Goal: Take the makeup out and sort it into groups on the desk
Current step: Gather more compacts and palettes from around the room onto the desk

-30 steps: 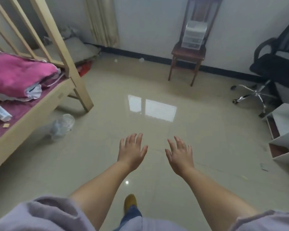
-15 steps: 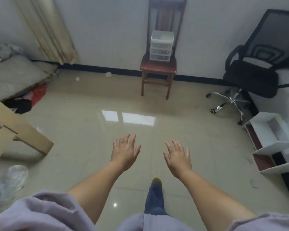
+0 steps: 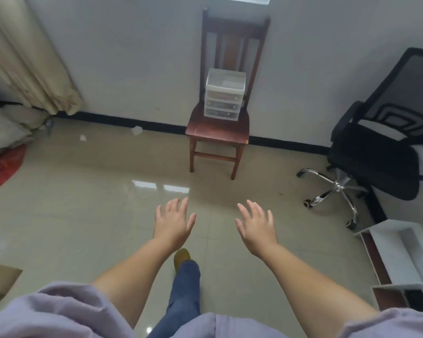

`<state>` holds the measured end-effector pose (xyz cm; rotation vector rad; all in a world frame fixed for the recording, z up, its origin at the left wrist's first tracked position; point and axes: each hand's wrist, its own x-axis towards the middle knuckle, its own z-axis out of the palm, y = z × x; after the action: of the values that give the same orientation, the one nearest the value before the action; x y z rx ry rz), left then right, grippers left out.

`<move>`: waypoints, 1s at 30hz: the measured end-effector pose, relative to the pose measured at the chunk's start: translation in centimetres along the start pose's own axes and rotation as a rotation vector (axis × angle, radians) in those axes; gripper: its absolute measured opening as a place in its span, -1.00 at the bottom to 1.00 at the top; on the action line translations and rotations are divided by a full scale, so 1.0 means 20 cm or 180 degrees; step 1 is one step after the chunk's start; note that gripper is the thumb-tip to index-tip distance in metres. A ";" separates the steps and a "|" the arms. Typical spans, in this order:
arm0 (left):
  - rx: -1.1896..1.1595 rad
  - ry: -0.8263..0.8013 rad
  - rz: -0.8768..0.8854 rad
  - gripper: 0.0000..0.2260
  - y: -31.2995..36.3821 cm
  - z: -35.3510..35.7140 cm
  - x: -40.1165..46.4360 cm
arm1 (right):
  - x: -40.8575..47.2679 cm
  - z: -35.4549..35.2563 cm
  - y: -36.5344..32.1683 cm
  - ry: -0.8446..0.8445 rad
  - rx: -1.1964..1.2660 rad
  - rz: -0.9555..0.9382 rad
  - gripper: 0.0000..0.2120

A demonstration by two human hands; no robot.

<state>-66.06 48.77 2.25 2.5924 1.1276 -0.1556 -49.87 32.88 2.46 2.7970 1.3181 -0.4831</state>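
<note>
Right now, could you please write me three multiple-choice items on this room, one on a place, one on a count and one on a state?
1. Where does the small drawer unit stand?
A. on the wooden chair
B. on the floor
C. on the office chair

2. How many drawer fronts does the unit show?
A. one
B. three
C. five

3. How are the left hand and right hand?
A. both gripping the unit
B. one holding a bottle
C. both open and empty

Answers: 1 A, it sits on the red-brown seat; 2 B, three fronts stacked below the top tray; 3 C, fingers are spread over bare floor.
</note>
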 end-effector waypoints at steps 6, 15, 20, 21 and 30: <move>0.0141 -0.0066 0.0213 -0.49 -0.01 -0.13 0.80 | 0.71 -0.17 0.06 -0.0026 0.0081 0.0257 -0.52; 0.0367 -0.0026 0.0483 -0.50 0.07 -0.45 1.88 | 1.67 -0.51 0.14 -0.0041 0.0255 0.0540 -0.53; 0.0410 0.0037 0.0430 -0.46 0.12 -0.49 2.50 | 2.28 -0.58 0.26 -0.0070 0.0341 0.0441 -0.53; 0.0429 0.0010 0.0390 -0.47 0.13 -0.49 2.62 | 2.41 -0.60 0.28 -0.0071 0.0345 0.0403 -0.53; 0.0196 0.0022 0.0428 -0.44 0.33 -0.58 3.56 | 3.42 -0.79 0.42 -0.0475 0.0487 0.0028 -0.54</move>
<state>-12.76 97.76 -0.80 2.7146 0.9610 -0.1534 1.51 81.04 -2.67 2.8170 1.2898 -0.8079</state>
